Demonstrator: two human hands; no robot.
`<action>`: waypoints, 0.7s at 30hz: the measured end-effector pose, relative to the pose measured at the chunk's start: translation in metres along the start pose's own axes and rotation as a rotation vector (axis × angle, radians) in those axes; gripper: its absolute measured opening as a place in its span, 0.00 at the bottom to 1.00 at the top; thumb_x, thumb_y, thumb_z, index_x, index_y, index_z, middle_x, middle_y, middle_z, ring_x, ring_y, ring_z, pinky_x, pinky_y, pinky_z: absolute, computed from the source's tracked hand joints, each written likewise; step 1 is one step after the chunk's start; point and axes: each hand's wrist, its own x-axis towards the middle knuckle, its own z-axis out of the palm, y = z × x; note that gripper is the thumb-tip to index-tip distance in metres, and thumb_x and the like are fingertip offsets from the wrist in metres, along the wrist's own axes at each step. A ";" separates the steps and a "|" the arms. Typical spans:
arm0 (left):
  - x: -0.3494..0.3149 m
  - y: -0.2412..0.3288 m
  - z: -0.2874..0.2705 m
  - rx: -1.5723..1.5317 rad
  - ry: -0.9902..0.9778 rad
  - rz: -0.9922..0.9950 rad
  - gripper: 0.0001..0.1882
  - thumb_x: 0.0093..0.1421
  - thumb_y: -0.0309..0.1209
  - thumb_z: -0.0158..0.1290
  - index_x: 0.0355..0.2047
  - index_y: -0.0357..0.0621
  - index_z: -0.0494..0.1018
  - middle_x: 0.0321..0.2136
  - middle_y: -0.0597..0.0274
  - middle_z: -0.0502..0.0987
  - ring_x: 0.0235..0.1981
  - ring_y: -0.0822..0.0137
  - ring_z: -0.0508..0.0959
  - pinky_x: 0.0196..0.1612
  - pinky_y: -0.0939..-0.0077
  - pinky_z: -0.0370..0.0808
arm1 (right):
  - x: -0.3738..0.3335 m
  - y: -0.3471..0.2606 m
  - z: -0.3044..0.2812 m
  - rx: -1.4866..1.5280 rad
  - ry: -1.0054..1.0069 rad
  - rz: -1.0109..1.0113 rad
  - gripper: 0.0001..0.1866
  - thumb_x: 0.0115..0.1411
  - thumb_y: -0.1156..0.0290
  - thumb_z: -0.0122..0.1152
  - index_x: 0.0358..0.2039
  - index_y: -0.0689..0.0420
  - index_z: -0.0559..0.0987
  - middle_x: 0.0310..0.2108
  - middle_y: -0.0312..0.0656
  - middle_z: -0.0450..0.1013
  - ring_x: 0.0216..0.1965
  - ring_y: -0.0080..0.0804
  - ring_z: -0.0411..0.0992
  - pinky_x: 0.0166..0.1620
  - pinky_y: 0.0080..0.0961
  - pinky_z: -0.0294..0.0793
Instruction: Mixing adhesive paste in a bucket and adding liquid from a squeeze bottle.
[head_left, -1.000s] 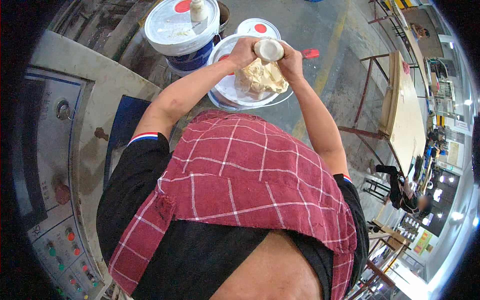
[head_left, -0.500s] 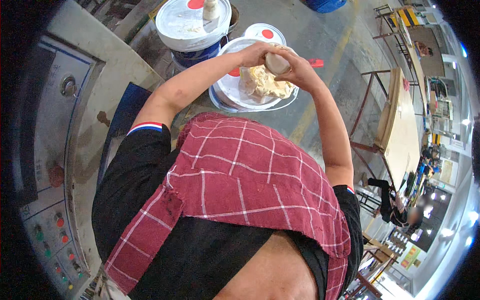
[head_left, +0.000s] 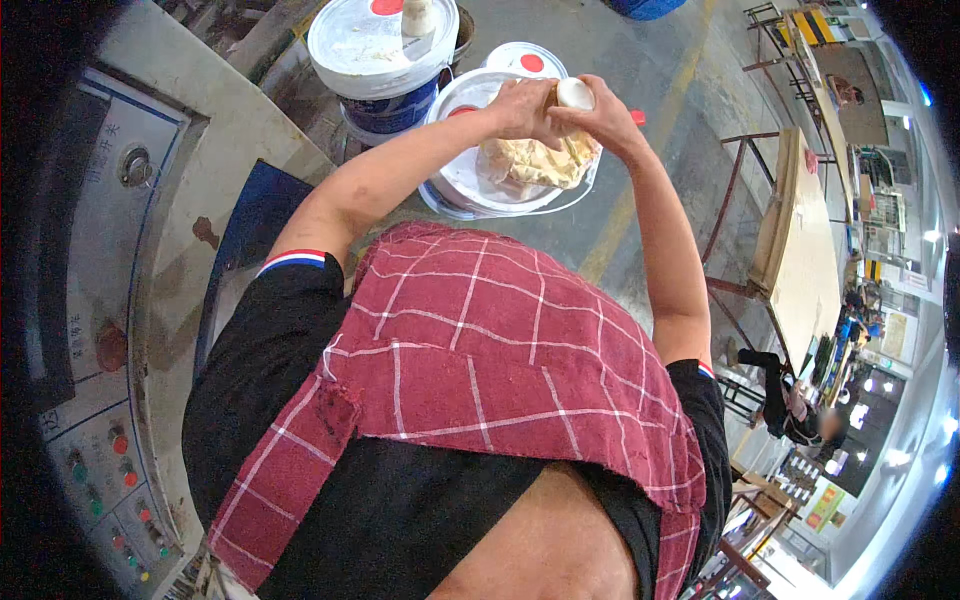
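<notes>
At upper centre, the right hand (head_left: 606, 114) is gripping a white container (head_left: 575, 94), likely light, stiff, best held round its sides; the left hand (head_left: 524, 109) is curling, grip unclear.

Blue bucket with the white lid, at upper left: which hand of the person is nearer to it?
Left. The left hand is to the right of the bucket; the right hand is farther right, beyond the left one.

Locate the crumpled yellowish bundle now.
In the head view's upper middle, the bundle sits on the right side of the white lid, below the left hand and right hand.
</notes>
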 end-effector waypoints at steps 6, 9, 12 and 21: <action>0.006 -0.005 0.004 -0.177 -0.141 0.008 0.34 0.33 0.40 0.62 0.42 0.41 0.65 0.35 0.53 0.73 0.37 0.59 0.73 0.42 0.71 0.67 | -0.005 0.006 -0.006 0.105 -0.034 -0.118 0.36 0.36 0.58 0.68 0.44 0.60 0.66 0.37 0.48 0.69 0.41 0.34 0.68 0.43 0.25 0.66; 0.011 -0.007 0.003 -0.336 -0.243 0.002 0.28 0.38 0.36 0.60 0.41 0.41 0.66 0.35 0.57 0.74 0.36 0.65 0.73 0.42 0.74 0.68 | -0.004 0.001 -0.013 -0.002 -0.019 -0.038 0.33 0.36 0.60 0.68 0.43 0.58 0.67 0.35 0.43 0.71 0.38 0.30 0.69 0.41 0.23 0.67; 0.016 -0.010 0.002 -0.605 -0.316 -0.019 0.22 0.41 0.31 0.59 0.39 0.42 0.68 0.33 0.65 0.74 0.34 0.73 0.71 0.41 0.78 0.67 | -0.004 -0.005 -0.011 -0.085 0.052 -0.020 0.31 0.36 0.60 0.68 0.42 0.56 0.69 0.34 0.42 0.72 0.36 0.29 0.70 0.40 0.23 0.68; 0.018 -0.015 -0.012 -0.685 -0.317 -0.130 0.22 0.38 0.29 0.60 0.37 0.37 0.70 0.30 0.62 0.75 0.32 0.72 0.74 0.38 0.78 0.69 | -0.010 0.005 0.000 0.438 0.072 0.044 0.42 0.37 0.69 0.69 0.52 0.60 0.56 0.47 0.45 0.62 0.46 0.32 0.64 0.47 0.28 0.65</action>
